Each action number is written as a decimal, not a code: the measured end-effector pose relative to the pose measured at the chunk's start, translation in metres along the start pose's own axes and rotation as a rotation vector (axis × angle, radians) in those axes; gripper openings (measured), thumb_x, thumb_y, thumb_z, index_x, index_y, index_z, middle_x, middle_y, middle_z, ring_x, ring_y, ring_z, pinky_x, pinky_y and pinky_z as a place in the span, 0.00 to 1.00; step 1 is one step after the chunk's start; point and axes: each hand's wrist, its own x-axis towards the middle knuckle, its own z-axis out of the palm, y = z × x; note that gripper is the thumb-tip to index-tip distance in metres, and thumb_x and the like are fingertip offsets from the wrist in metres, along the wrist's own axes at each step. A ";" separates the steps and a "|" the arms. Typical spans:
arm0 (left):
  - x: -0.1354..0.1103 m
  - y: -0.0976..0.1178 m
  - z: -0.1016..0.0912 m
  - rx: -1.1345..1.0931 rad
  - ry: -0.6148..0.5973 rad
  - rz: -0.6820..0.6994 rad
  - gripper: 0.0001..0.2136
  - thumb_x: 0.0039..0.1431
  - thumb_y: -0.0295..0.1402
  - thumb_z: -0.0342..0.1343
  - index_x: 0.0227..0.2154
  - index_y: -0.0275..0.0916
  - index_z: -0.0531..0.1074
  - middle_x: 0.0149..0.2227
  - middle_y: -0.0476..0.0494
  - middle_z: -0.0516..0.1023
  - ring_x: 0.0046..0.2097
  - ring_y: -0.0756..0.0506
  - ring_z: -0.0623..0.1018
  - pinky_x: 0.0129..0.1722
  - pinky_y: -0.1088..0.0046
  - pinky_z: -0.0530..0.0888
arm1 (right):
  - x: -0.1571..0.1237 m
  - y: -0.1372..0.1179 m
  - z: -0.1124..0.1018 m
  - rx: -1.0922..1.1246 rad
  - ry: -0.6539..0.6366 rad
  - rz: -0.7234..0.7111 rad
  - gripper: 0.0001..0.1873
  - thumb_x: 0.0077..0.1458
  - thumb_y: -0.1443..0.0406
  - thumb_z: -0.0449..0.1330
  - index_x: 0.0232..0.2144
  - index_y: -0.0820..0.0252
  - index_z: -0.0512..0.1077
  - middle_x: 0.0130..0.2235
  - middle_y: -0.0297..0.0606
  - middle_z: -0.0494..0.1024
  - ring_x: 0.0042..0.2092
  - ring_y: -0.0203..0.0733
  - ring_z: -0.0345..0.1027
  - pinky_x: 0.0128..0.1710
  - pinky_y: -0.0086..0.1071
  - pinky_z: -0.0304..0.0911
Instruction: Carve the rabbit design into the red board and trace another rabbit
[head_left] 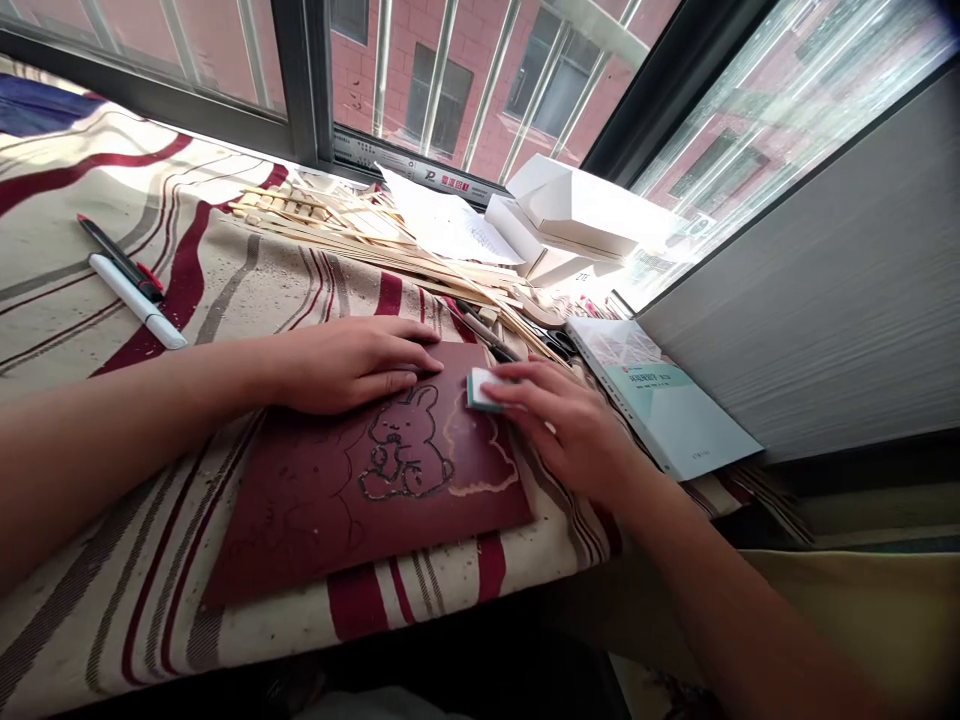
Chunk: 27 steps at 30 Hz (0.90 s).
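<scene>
A dark red board [300, 530] lies flat on the striped cloth, with a bunny outlined in dark lines [409, 450] at its middle. Fainter line drawings cover its left part, and a pale carved-looking outline runs along its right part. My left hand [352, 362] rests flat across the board's far edge, fingers stretched out and holding nothing. Between the fingers of my right hand [570, 420] is a white and green eraser [484, 390], held at the board's upper right, close to the pale outline. Whether the eraser touches the surface is hard to tell.
Right of the board lies a book [667, 400]. Thin wooden sticks [360, 235], papers [450, 215] and white boxes [570, 215] crowd the window side. A black pen [120, 257] and a white marker [136, 300] lie at left. Black scissors [555, 342] sit near the book.
</scene>
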 end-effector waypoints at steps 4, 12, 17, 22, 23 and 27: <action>0.000 0.000 -0.001 -0.016 -0.004 -0.010 0.25 0.78 0.42 0.45 0.64 0.40 0.81 0.75 0.34 0.71 0.73 0.33 0.74 0.76 0.53 0.67 | 0.000 -0.004 0.001 0.138 -0.066 -0.167 0.16 0.75 0.72 0.56 0.54 0.58 0.82 0.60 0.48 0.86 0.63 0.49 0.81 0.71 0.51 0.73; -0.001 0.001 -0.002 -0.024 0.003 -0.002 0.25 0.78 0.44 0.47 0.64 0.40 0.81 0.76 0.34 0.70 0.73 0.33 0.73 0.77 0.54 0.67 | -0.005 -0.011 0.001 0.169 -0.058 -0.193 0.15 0.79 0.70 0.54 0.54 0.61 0.81 0.65 0.49 0.83 0.72 0.49 0.74 0.76 0.48 0.66; 0.000 0.003 -0.003 -0.015 -0.013 -0.029 0.25 0.78 0.43 0.46 0.65 0.41 0.81 0.76 0.35 0.70 0.74 0.33 0.73 0.76 0.53 0.67 | -0.014 -0.019 -0.008 0.215 -0.168 -0.128 0.15 0.78 0.68 0.55 0.58 0.59 0.79 0.71 0.47 0.77 0.79 0.51 0.60 0.81 0.54 0.54; 0.000 0.002 -0.001 -0.014 0.002 -0.032 0.25 0.77 0.44 0.47 0.65 0.43 0.80 0.76 0.38 0.71 0.73 0.34 0.74 0.76 0.53 0.68 | -0.022 -0.042 -0.005 0.095 -0.073 0.025 0.32 0.77 0.50 0.57 0.72 0.64 0.70 0.80 0.62 0.56 0.83 0.64 0.44 0.78 0.66 0.55; -0.001 0.001 0.000 -0.012 0.006 -0.030 0.25 0.77 0.44 0.47 0.65 0.43 0.81 0.76 0.38 0.71 0.73 0.34 0.74 0.76 0.53 0.68 | -0.023 -0.049 -0.003 0.050 -0.055 0.060 0.36 0.77 0.49 0.56 0.75 0.67 0.66 0.81 0.66 0.53 0.83 0.68 0.43 0.77 0.68 0.56; -0.001 0.002 -0.001 0.002 0.001 -0.031 0.25 0.78 0.45 0.46 0.66 0.43 0.80 0.76 0.37 0.70 0.73 0.33 0.73 0.77 0.52 0.66 | -0.025 -0.069 0.004 -0.044 -0.189 0.065 0.46 0.73 0.44 0.59 0.77 0.73 0.63 0.78 0.72 0.57 0.79 0.83 0.49 0.70 0.78 0.62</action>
